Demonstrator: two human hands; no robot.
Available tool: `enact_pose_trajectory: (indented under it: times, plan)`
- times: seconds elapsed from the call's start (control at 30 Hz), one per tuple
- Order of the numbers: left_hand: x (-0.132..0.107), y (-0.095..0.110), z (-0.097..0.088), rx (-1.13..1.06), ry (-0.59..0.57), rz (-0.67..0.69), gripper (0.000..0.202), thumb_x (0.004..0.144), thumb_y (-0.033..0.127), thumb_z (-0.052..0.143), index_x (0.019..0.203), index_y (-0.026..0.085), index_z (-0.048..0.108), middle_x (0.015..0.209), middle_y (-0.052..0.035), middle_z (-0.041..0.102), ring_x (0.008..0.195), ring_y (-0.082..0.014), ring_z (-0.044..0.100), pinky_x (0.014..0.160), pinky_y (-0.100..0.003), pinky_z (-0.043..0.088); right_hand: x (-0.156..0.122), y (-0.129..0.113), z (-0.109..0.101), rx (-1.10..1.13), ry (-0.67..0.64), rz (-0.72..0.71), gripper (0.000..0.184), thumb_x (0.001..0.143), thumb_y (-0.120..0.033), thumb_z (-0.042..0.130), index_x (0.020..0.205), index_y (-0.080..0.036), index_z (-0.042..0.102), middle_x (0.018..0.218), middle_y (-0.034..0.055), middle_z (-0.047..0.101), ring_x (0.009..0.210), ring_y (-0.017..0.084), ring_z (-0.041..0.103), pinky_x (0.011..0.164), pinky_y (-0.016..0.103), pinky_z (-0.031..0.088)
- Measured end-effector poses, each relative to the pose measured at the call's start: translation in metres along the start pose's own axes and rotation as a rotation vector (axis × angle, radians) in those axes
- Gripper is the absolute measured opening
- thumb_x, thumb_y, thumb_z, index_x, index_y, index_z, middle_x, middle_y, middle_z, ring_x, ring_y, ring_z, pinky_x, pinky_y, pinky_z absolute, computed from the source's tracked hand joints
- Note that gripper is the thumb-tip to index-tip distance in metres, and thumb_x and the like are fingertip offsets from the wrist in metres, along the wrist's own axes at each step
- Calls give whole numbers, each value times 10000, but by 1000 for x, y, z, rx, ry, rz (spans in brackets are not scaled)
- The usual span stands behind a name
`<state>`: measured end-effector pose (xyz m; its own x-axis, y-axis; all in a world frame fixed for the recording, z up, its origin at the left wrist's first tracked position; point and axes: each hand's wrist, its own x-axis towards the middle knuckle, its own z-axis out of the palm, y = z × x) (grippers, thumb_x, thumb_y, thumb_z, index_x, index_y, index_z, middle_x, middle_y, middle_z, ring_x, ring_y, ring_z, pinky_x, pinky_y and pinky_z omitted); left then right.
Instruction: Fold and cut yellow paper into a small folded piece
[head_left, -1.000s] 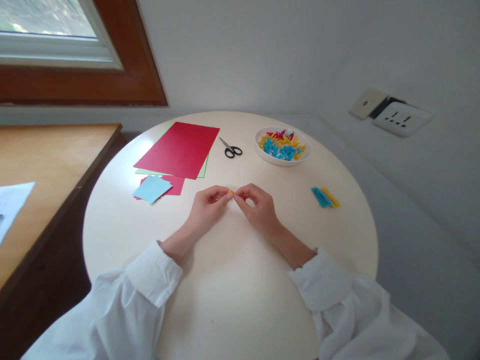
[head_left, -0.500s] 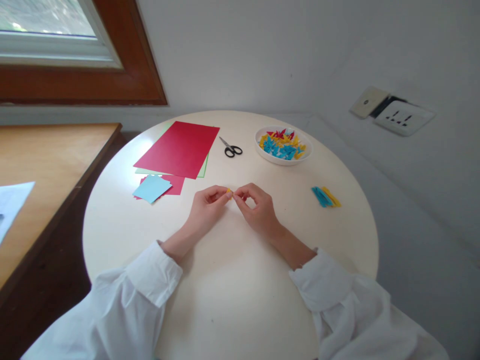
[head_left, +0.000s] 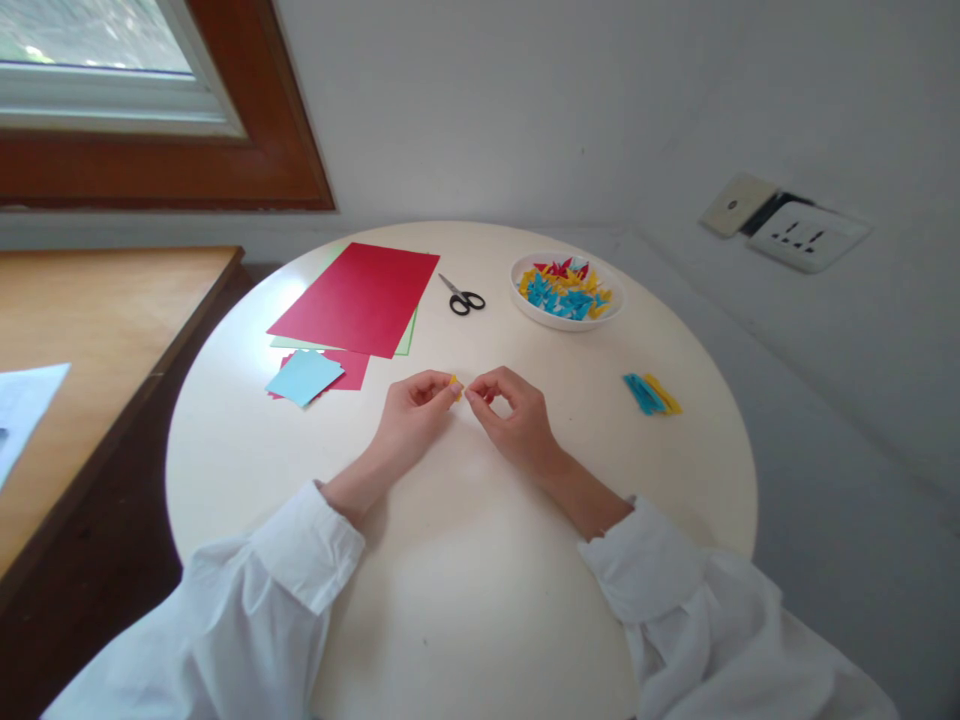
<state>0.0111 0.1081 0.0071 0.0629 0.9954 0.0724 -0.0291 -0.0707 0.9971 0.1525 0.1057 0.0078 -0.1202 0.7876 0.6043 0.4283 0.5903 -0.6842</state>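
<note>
My left hand (head_left: 414,413) and my right hand (head_left: 514,417) meet at the middle of the round cream table (head_left: 465,580). Both pinch a small yellow folded paper piece (head_left: 455,385) between thumb and fingertips; only a sliver of it shows. The other fingers of each hand are curled. White sleeves cover both forearms.
A red paper sheet (head_left: 358,298) lies over a green one at the back left, with a light blue paper piece (head_left: 304,376) in front. Black scissors (head_left: 463,296) and a white bowl (head_left: 566,314) of folded coloured pieces stand behind. Blue and yellow strips (head_left: 651,394) lie right. A wooden desk (head_left: 90,340) adjoins left.
The hands have hardly moved; the pinch point has shifted slightly left and the fingers have worked the yellow piece a little.
</note>
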Motion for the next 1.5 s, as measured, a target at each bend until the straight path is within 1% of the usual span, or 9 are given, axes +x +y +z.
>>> enact_pose_trajectory:
  times: [0.17, 0.33, 0.47, 0.67, 0.87, 1.13, 1.23, 1.33, 1.5]
  plan:
    - [0, -2, 0, -30, 1, 21, 81, 686, 227, 606, 656, 152, 614, 627, 29, 559, 596, -87, 463, 569, -207, 343, -2, 0, 1, 37, -19, 46, 72, 754, -176, 532, 683, -187, 537, 654, -9, 574, 603, 110, 532, 574, 243, 439]
    - [0, 0, 1, -85, -5, 37, 84, 690, 236, 618, 670, 155, 629, 645, 18, 589, 626, -100, 499, 600, -216, 375, -4, 1, 5, 132, -139, 131, 84, 772, -231, 540, 731, -175, 588, 675, 3, 599, 623, 114, 553, 573, 239, 444]
    - [0, 2, 1, -140, -31, 21, 98, 685, 252, 636, 688, 154, 641, 676, 3, 612, 664, -116, 531, 638, -230, 401, -4, 2, 7, 154, -159, 169, 88, 759, -246, 567, 778, -172, 611, 721, 13, 627, 647, 120, 565, 585, 243, 448]
    - [1, 1, 1, -138, -24, 8, 93, 682, 246, 641, 690, 153, 635, 681, 3, 599, 660, -109, 521, 640, -228, 399, -3, 2, 6, 173, -135, 177, 105, 779, -254, 546, 755, -181, 618, 720, 13, 641, 643, 119, 568, 571, 236, 447]
    - [1, 0, 0, -98, -32, 18, 99, 678, 251, 637, 668, 154, 619, 645, 12, 578, 632, -106, 506, 610, -223, 384, -2, 1, 4, 132, -154, 130, 116, 781, -238, 535, 725, -178, 618, 700, 14, 636, 650, 120, 570, 585, 236, 445]
    - [1, 4, 2, -144, 7, -56, 155, 660, 296, 661, 661, 143, 633, 624, 10, 571, 605, -97, 490, 600, -226, 388, -2, 3, 5, 175, -168, 230, 140, 786, -288, 515, 732, -174, 577, 696, 13, 606, 650, 122, 560, 588, 239, 454]
    - [1, 7, 2, -230, 18, -80, 188, 680, 326, 640, 655, 139, 640, 611, 4, 573, 608, -98, 504, 620, -233, 411, -1, 8, 4, 159, -159, 237, 141, 783, -289, 512, 717, -172, 557, 684, 8, 584, 641, 118, 543, 583, 237, 449]
    - [2, 9, 1, -291, 23, -91, 186, 671, 321, 648, 651, 136, 640, 626, -5, 588, 621, -97, 521, 631, -233, 425, 0, 11, 2, 139, -162, 217, 133, 781, -281, 509, 713, -173, 547, 680, 7, 565, 632, 115, 529, 568, 233, 441]
    - [3, 11, 2, -284, 23, -125, 169, 656, 298, 657, 637, 132, 632, 605, 1, 582, 590, -88, 519, 615, -231, 429, 0, 13, -1, 97, -215, 148, 112, 793, -252, 483, 743, -173, 547, 705, 9, 557, 647, 114, 524, 567, 228, 435]
